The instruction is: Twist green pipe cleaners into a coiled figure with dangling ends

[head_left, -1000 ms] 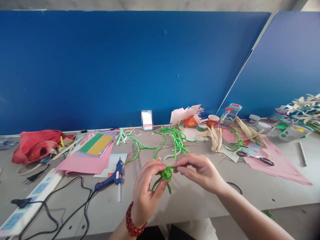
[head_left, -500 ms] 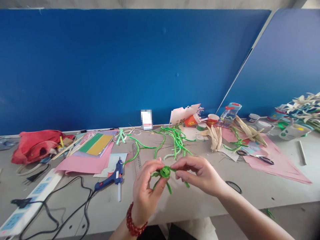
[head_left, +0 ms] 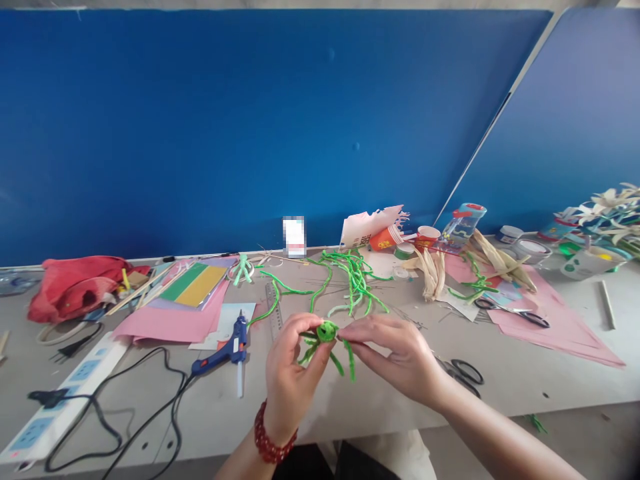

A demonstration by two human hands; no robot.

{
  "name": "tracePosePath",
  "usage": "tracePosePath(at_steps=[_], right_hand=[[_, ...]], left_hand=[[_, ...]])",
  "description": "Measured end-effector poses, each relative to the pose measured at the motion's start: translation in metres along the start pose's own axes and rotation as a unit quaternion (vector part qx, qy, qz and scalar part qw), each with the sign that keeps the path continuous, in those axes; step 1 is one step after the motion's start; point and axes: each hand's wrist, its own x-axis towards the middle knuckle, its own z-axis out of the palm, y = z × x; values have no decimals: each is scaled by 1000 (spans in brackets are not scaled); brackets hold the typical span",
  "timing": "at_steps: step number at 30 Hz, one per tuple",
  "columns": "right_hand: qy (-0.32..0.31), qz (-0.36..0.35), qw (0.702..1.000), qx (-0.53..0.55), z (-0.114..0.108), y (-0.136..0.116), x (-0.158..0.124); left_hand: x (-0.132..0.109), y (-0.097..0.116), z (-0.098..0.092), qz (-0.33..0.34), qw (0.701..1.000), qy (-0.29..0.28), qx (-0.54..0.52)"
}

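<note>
Over the cluttered desk (head_left: 505, 390), your left hand (head_left: 293, 373) and right hand (head_left: 395, 357) are both grasping the green pipe-cleaner coil (head_left: 327, 331), pinching it in mid-air between them, its legs (head_left: 350, 360) dangling below.

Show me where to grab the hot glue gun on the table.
Take the hot glue gun by its blue handle, the long arm running left to the black cord. Come from the near left: the gun lies on its side, and the barrel end, with the nozzle and white glue stick, sits to the right.
</note>
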Motion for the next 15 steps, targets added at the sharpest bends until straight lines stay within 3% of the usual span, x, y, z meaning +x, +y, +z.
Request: tracePosePath(at_steps=[4, 10, 15], right_hand=[[-34, -113, 989, -90, -6, 1, 5], [-81, -169, 972, -142, -12, 2, 11], [-50, -191, 966, -167, -8, 1, 13]], left_hand=[[2, 2, -2, 19, 999, -6, 30], [4, 2, -6, 30, 999, -4, 40], [5, 2, -5, 18, 999, -19, 36]])
